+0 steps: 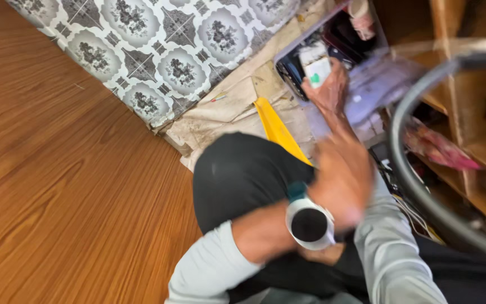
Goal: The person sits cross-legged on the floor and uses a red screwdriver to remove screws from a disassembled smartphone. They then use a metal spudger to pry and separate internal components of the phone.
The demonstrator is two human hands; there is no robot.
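Head view, looking down over a seated or crouching person's dark-trousered knee (243,174) at centre frame. The right hand (327,87), reaching toward the upper right of the frame, grasps a small white packet with a green mark (317,70), fingers wrapped round its lower edge so that the printed face stays turned upward, probably for reading or sorting. The packet is held just over a clear plastic storage box (367,73), whose dark contents lie directly beneath it. The left hand (341,174), nearer the camera at centre right, is motion-blurred; whether it is clenched or released cannot be told, and nothing visible sits in it. A watch with a round dark face (309,224) rides on the left wrist (its strap is teal).

A yellow flat strip (279,132) leans out from behind the knee. A dark curved hoop (417,174) arcs across the right edge, in front of wooden shelving (479,135). The floor is wood-grain laminate (57,169) at left; a patterned grey-and-white mat (158,50) crosses the upper left, bordered by worn, creased paper sheeting (226,110).
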